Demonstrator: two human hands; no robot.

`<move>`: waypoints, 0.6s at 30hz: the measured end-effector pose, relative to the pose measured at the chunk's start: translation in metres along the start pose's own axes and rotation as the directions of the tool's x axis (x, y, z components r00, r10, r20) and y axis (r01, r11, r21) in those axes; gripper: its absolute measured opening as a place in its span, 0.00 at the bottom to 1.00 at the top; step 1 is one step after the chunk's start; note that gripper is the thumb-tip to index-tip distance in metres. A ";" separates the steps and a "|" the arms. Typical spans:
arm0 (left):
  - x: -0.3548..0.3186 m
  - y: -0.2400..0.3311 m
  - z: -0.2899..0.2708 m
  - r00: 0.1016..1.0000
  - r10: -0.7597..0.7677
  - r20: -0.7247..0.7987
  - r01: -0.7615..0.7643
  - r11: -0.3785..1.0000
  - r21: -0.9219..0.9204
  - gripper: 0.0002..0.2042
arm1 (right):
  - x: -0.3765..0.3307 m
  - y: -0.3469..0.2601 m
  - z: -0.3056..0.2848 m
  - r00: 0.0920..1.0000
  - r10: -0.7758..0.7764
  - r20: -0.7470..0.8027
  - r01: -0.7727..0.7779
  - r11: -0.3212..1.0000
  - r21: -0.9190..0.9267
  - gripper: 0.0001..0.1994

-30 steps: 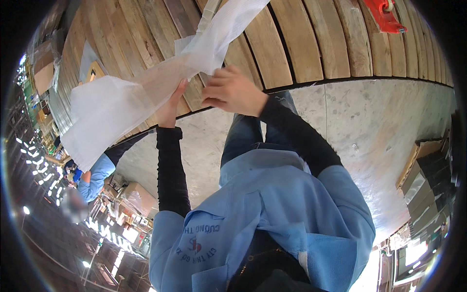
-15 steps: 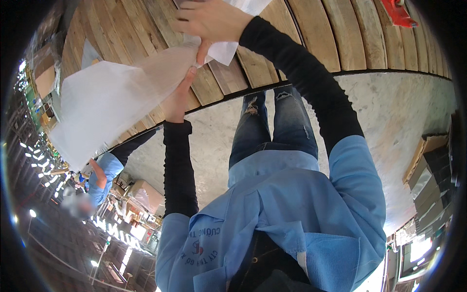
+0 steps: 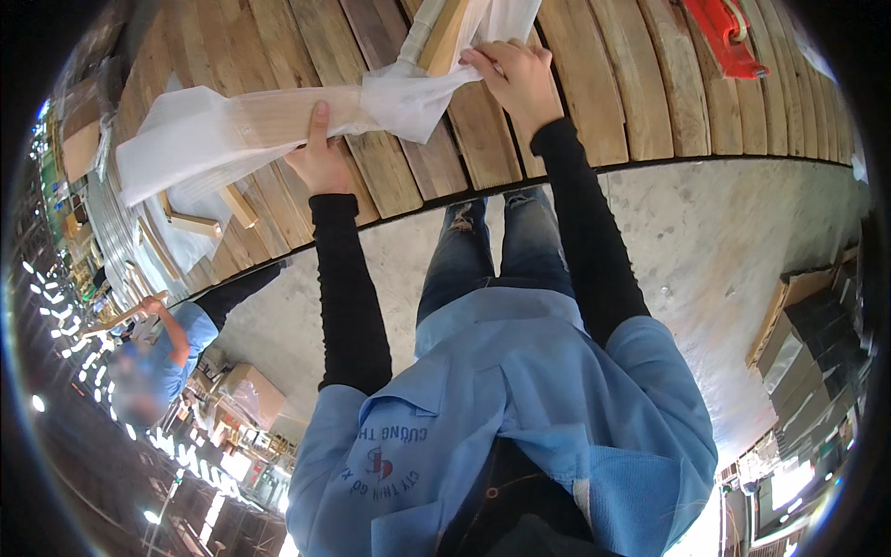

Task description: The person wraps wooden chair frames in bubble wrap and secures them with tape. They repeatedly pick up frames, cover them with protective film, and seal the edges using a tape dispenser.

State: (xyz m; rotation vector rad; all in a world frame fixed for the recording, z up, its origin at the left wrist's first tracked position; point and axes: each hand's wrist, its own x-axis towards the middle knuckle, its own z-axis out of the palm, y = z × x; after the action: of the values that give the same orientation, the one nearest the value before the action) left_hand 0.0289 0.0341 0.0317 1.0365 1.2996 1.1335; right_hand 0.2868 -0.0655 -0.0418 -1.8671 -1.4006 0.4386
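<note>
A pale wooden piece (image 3: 295,110) lies across the slatted wooden table, partly covered by a thin white foam sheet (image 3: 176,135). My left hand (image 3: 320,160) grips this covered piece from its near side, thumb on top and the other fingers mostly hidden beneath. The foam bunches round the right end of the piece, where a second wooden bar (image 3: 447,39) stretches toward the far edge, also partly in foam. My right hand (image 3: 522,85) is closed in a pinch on the sheet, pulling its edge taut to the right of that bar.
A red tape dispenser (image 3: 729,42) rests on the table (image 3: 575,84) at the far right. Several loose wooden pieces (image 3: 195,224) lie at the left on white sheeting. Beyond them a co-worker (image 3: 190,339) in blue holds a wooden strip (image 3: 121,316). Cardboard (image 3: 789,306) stands at the right.
My hands have moved apart: the right went rightward with the sheet's edge, the left slightly down and left. The sheet's left end has dropped, uncovering loose wood and the co-worker's strip.
</note>
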 end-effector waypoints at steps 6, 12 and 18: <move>0.018 -0.030 -0.017 0.959 0.228 0.166 -0.260 0.943 0.206 0.48 | 0.042 -0.054 0.007 0.971 -0.195 0.136 0.214 0.965 -0.150 0.22; 0.013 -0.015 -0.008 0.979 0.160 0.125 -0.183 0.962 0.202 0.47 | 0.074 -0.061 0.042 0.945 -0.161 0.283 0.224 0.952 -0.208 0.15; 0.029 -0.019 -0.018 0.980 0.126 0.155 -0.145 0.983 0.117 0.46 | 0.080 -0.021 0.048 0.993 -0.030 -0.110 -0.019 0.906 -0.422 0.12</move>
State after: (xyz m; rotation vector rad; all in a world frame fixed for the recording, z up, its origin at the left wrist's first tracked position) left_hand 0.0102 0.0586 0.0073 1.2959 1.2107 1.0641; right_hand 0.2680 0.0281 -0.0454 -2.1907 -1.5086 0.0156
